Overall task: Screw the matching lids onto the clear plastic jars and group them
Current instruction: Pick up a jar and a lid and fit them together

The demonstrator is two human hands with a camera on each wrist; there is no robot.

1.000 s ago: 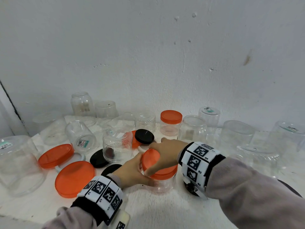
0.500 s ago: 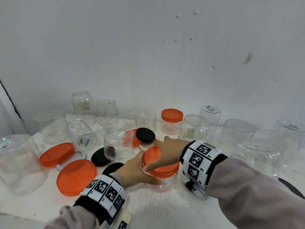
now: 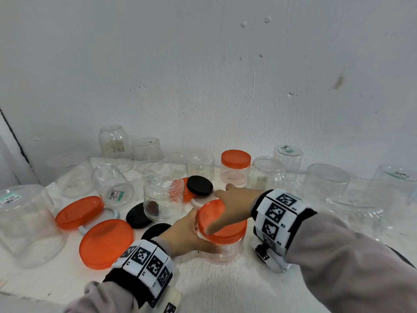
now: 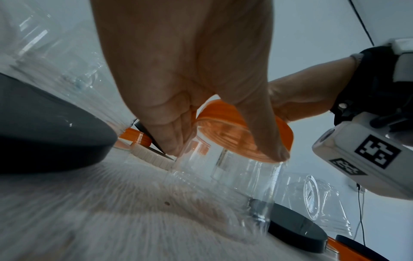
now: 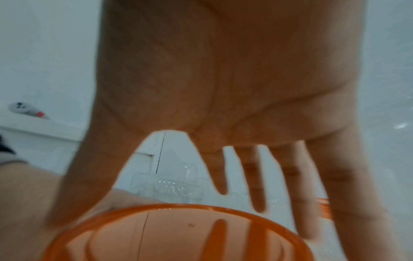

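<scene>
Left hand (image 3: 187,236) grips clear jar (image 3: 225,249), at 6 o'clock on the table (image 3: 225,290) | right hand (image 3: 234,204) lies spread over orange lid (image 3: 222,224), fingers straight, not clamped | risk: lid sits tilted, thread may cross and jam.

You had soft, even, fairly bright light in the head view, with faint shadows and wide-angle bending at the edges. Your left wrist view was dimmer, its foreground streaked. Your right hand (image 5: 223,84) filled its view, blurred and out of focus.
</scene>
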